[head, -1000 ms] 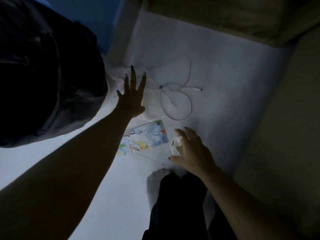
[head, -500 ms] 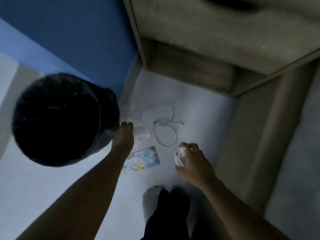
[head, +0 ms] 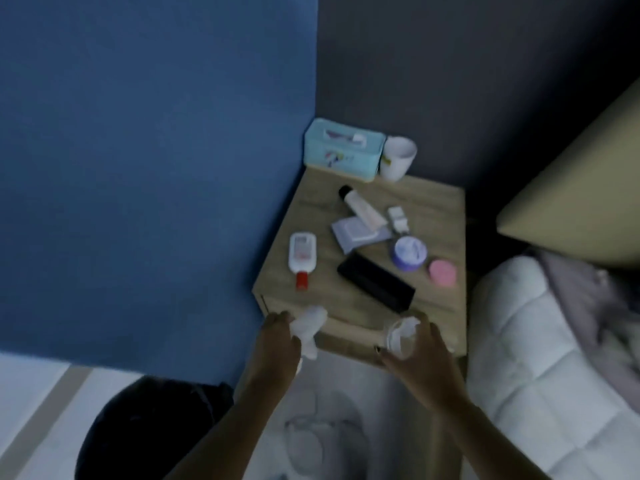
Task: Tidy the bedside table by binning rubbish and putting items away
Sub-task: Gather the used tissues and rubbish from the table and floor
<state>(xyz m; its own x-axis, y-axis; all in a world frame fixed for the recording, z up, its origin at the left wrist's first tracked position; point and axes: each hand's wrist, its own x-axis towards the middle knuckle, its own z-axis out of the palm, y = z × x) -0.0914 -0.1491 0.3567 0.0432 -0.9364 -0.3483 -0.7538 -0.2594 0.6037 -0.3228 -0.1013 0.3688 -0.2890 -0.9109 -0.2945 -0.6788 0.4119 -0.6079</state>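
My left hand [head: 277, 344] grips a crumpled white tissue [head: 308, 327] in front of the wooden bedside table [head: 311, 296]. My right hand [head: 422, 358] holds a small clear cup with white paper in it [head: 401, 336] at the table's front edge. On the table lie a white bottle with a red cap [head: 302, 256], a black case [head: 375, 287], a purple-lidded jar [head: 409, 253], a pink tin [head: 442, 272], a tube [head: 362, 209], a flat packet [head: 356, 233] and a small white box [head: 398, 219].
A pale blue wipes pack [head: 343, 154] and a white cup [head: 397, 162] stand at the table's back. A bin lined with a black bag [head: 149, 431] sits on the floor lower left. A white cable [head: 311, 427] lies on the floor. The bed [head: 554, 358] is on the right.
The view has lifted from the floor to the tabletop. Both hands rose from the floor, the left with the tissue it closed on, the right with the small cup.
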